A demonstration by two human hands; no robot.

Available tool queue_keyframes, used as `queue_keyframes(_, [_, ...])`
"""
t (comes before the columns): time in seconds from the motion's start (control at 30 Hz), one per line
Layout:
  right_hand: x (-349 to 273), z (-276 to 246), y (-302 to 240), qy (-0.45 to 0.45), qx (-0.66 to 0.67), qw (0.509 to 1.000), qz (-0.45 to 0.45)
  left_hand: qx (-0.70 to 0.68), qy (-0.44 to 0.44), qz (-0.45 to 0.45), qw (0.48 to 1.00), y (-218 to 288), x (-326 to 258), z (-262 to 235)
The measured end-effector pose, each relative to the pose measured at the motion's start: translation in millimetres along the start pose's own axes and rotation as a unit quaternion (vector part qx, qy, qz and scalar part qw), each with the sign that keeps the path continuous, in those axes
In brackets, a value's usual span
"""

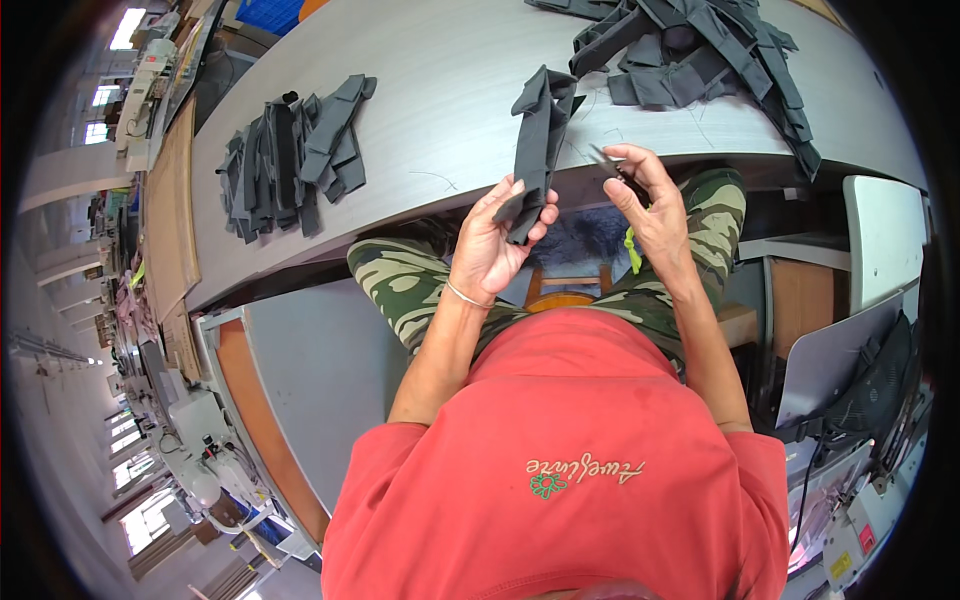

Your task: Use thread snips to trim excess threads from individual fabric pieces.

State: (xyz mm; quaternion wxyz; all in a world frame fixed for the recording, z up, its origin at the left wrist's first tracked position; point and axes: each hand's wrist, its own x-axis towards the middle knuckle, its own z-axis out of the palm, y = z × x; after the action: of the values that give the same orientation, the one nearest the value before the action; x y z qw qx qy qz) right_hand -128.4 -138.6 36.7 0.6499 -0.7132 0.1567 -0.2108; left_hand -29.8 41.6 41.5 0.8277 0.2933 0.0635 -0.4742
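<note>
My left hand [488,244] is closed on the lower end of a folded dark grey fabric strip [541,140]. The strip's upper part reaches over the near edge of the table. To the right of it, my right hand [656,218] grips small dark thread snips [607,163], their points toward the strip but apart from it. A bright yellow-green tie [632,249] hangs below that hand. Loose threads lie on the tabletop near the strip.
The pale table [450,100] curves across in front of me. Similar grey strips form a pile [290,160] at left and a larger pile [690,50] at far right. A white panel [885,235] stands at right. Sewing machines [205,455] show at far left.
</note>
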Motion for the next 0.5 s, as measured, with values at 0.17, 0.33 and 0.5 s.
queue_keyframes(0.17, [-7,8,-12,-0.066,0.039,0.997,-0.013,-0.116,-0.072,-0.031,0.99,-4,1,-11])
queue_keyframes(0.33, [-8,12,-22,-0.044,0.01,0.998,-0.036,-0.058,-0.096,-0.005,0.994,-6,-2,-2])
queue_keyframes(0.5, [-10,10,-26,-0.063,-0.014,0.998,-0.018,0.036,-0.056,0.04,0.997,-7,-4,9])
